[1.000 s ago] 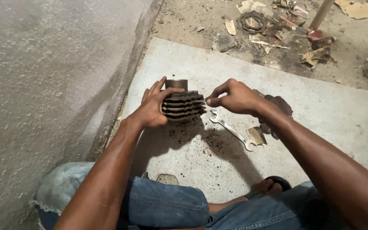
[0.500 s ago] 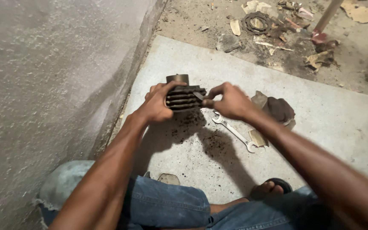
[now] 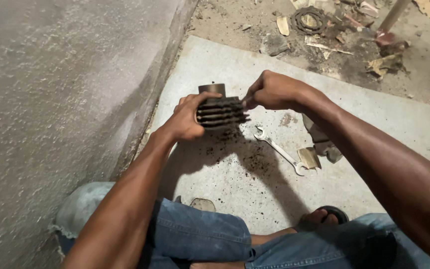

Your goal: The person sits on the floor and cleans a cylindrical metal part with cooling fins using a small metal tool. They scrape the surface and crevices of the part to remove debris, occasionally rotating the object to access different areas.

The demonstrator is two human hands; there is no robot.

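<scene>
A: From the head view, what did the left hand [image 3: 187,119] have?

B: It gripped a dark finned metal cylinder [image 3: 221,112], fingers wrapped round its left side, holding it up off a pale slab [image 3: 374,124] in front of the knees.

A: And the right hand [image 3: 272,92]?

B: It was closed tight, fingertips pinched at the top right edge of the fins. Whether it pinched a small tool I could not tell.

A: What lay below?

B: Dark crumbs [image 3: 235,149] were scattered on the slab under the cylinder. 1 spanner [image 3: 280,151] lay just to the right, with a scrap of cardboard [image 3: 308,157] beside its lower end.

A: Anything further off?

B: A toothed metal ring [image 3: 310,20] sat among rubbish on the dirt beyond the slab. A rough wall [image 3: 51,99] stood on the left.
</scene>
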